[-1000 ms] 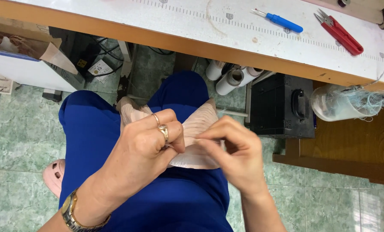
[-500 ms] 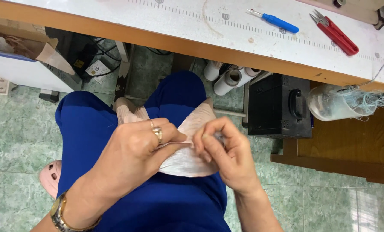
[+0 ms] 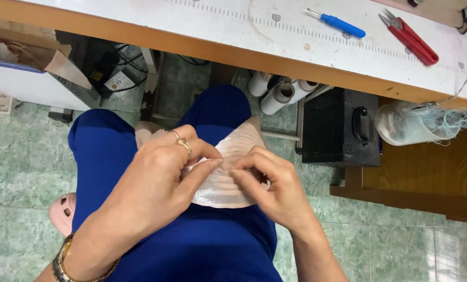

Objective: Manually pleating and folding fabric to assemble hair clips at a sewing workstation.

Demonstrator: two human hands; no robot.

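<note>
Fingers (image 3: 207, 167) closer; fabric piece (image 3: 228, 156) between

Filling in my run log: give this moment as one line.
left hand: pinching cloth | right hand: pinching cloth | cloth: over lap

Pale cloth piece (image 3: 228, 172) looks thin, faintly glossy; table (image 3: 233, 31) top matt, wood-edged.
</note>
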